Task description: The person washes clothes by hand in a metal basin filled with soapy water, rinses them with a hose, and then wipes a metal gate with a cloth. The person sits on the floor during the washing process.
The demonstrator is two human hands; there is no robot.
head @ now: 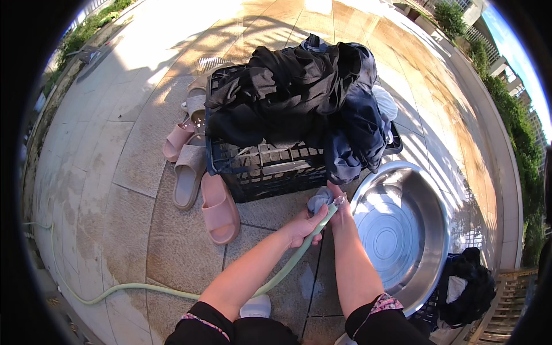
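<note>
A pale green garden hose [293,262] is gripped in my left hand [304,226], thumb laid along it near its open end. Clear water spills from that end onto my right hand [340,212], which is held edge-on just beyond it. A small wet grey cloth [320,199] is bunched against the fingers, between both hands; whether the right hand grips it is hidden. Just ahead stands a black plastic crate [276,168] heaped with dark clothes [293,86]. Beside my right hand is a wide steel basin [390,241], with what looks like shallow water in it.
Pink slides [221,211] and grey slides [189,177] lie left of the crate on wet paving [181,250]. Behind the basin's lower right, another basket [424,308] holds dark laundry [468,286]. The hose trails left across the ground. A slatted wooden piece [502,310] is at the lower right.
</note>
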